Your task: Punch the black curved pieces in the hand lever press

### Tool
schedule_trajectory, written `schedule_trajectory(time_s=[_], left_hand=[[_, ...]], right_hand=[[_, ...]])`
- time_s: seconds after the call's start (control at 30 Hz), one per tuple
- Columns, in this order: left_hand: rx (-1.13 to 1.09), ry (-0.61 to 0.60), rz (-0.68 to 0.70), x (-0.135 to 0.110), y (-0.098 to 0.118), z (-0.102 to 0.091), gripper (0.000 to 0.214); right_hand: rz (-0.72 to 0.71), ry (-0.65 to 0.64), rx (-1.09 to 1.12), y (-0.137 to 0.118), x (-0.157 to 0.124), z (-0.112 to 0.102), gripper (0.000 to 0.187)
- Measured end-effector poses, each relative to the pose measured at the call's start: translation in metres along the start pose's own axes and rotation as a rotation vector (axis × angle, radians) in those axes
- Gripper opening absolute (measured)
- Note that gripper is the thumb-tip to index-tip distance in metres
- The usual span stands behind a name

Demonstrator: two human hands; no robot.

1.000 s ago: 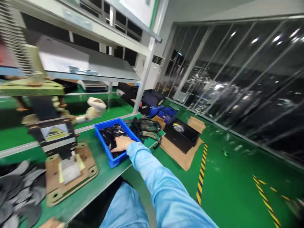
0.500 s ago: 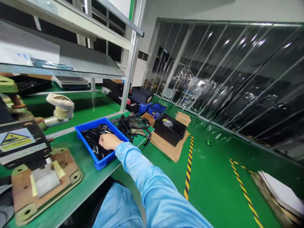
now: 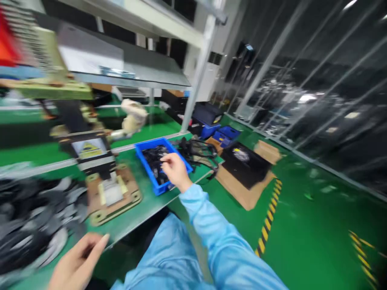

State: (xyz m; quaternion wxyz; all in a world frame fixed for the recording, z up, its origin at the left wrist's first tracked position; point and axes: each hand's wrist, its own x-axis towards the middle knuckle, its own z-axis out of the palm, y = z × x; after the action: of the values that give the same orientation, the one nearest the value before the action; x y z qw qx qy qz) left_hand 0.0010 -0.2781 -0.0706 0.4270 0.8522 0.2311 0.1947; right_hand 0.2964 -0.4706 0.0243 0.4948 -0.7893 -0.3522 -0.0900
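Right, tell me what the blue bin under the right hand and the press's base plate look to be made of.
The shallow blue rectangular bin looks like moulded plastic: even saturated colour, thin walls, slightly glossy rim. The right hand hovers over it. The tan base plate of the press seems painted or coated metal, given its thick edge and round corner holes, though motion blur leaves this open.

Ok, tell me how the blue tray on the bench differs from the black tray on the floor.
The blue plastic tray sits on the green workbench; the black tray lies on brown cardboard on the floor. The blue tray holds dark small parts, with the right hand over it; the black one looks almost bare. Both are shallow, open and rectangular.
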Motion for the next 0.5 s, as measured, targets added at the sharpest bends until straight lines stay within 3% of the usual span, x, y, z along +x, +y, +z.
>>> schedule_trajectory(time_s=[0.17,0.3,0.4,0.5], left_hand=[[-0.300,0.055,0.078,0.008,0.042,-0.013,0.034],[-0.313,0.021,0.162,0.015,0.069,-0.021,0.043],[-0.302,0.013,0.193,0.011,0.075,-0.023,0.034],[-0.299,0.075,0.316,0.007,0.069,-0.021,0.027]], right_hand=[[-0.141,-0.141,0.356,-0.031,-0.045,0.033,0.009],[-0.203,-0.261,0.496,-0.049,-0.076,0.056,0.014],[-0.211,-0.327,0.523,-0.051,-0.088,0.069,0.018],[-0.215,-0.338,0.559,-0.048,-0.091,0.077,0.019]])
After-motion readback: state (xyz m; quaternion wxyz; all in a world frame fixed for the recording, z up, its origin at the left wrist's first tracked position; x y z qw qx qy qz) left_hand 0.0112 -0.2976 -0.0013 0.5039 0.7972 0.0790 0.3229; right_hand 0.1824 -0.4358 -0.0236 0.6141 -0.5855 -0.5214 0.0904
